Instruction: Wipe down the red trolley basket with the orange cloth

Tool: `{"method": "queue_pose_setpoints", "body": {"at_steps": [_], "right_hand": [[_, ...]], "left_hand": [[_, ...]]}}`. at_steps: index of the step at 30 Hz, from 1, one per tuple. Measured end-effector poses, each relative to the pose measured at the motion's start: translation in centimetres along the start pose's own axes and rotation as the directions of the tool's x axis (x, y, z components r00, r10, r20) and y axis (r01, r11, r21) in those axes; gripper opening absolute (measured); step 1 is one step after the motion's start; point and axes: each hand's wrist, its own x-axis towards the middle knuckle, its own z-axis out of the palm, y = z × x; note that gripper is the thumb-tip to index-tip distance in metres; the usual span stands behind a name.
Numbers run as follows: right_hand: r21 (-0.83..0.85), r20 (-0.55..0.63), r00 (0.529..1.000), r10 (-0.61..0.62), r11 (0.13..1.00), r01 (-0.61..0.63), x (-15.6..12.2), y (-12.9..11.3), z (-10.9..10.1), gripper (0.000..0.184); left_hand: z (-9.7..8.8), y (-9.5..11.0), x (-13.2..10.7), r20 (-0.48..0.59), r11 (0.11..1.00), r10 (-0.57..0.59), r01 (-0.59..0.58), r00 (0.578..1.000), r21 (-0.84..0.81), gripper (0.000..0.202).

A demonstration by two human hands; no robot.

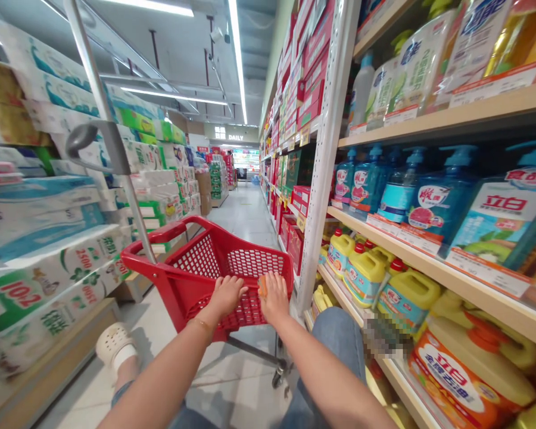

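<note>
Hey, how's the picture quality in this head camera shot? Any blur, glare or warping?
In the head view, the wide lens bends the shelf upright and stretches the blue pump bottles near the edge; a pixelated blur patch hides part of the lower shelf; the ceiling light strips leave a soft sheen on the floor.

A shopping cart stands between tissue stacks and detergent shelves.

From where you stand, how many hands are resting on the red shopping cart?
2: the left hand and the right hand, both on the near edge of the red shopping cart; no others show.
</note>
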Motion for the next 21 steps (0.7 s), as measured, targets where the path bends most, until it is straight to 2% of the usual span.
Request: {"method": "queue_pose_setpoints", "body": {"at_steps": [3, 5, 8, 10, 11, 13, 15, 17, 19, 21], "right_hand": [[-0.014, 0.012, 1.000, -0.010, 1.000, 0.010, 0.4, 1.8, -0.3, 0.055], [-0.030, 0.025, 0.996, 0.090, 0.996, -0.089, 1.1, 2.3, -0.5, 0.055], [-0.036, 0.072, 0.974, 0.214, 0.977, -0.212, 2.3, 0.8, -0.3, 0.057], [0.001, 0.106, 0.982, 0.157, 0.987, -0.158, 2.7, -1.2, 0.2, 0.057], [0.032, 0.111, 0.990, 0.091, 0.995, -0.095, 2.8, -2.2, 0.4, 0.057], [0.067, 0.094, 0.995, 0.040, 0.997, -0.047, 2.7, -3.5, 0.7, 0.060], [0.091, 0.087, 0.996, 0.024, 0.995, -0.032, 2.7, -3.5, 0.8, 0.061], [0.107, 0.092, 0.995, 0.034, 0.993, -0.043, 3.1, -2.6, 0.6, 0.059], [0.112, 0.094, 0.991, 0.096, 0.988, -0.106, 3.7, -2.0, 0.4, 0.058], [0.119, 0.101, 0.976, 0.191, 0.972, -0.203, 4.2, -2.5, 0.4, 0.059]], "left_hand": [[-1.6, -2.9, -0.8, -0.044, 0.995, -0.060, 0.063, 0.997, 0.072, 0.040], [-2.4, -3.9, -1.1, -0.094, 0.983, -0.116, 0.128, 0.989, 0.130, 0.041], [-2.5, -3.1, -0.9, -0.116, 0.970, -0.187, 0.202, 0.976, 0.137, 0.039], [-2.3, -1.6, -0.7, -0.100, 0.973, -0.192, 0.203, 0.976, 0.113, 0.038], [-2.2, -1.1, -0.7, -0.085, 0.979, -0.166, 0.175, 0.982, 0.102, 0.038], [-2.5, -0.6, -1.0, -0.061, 0.990, -0.091, 0.097, 0.994, 0.099, 0.038], [-3.4, -1.1, -1.7, -0.077, 0.987, -0.070, 0.080, 0.995, 0.138, 0.040], [-4.4, -2.1, -2.5, -0.129, 0.971, -0.104, 0.128, 0.986, 0.200, 0.044], [-5.3, -2.6, -3.1, -0.183, 0.953, -0.141, 0.184, 0.973, 0.242, 0.046], [-5.7, -2.2, -3.2, -0.199, 0.947, -0.161, 0.208, 0.967, 0.245, 0.044]]}}
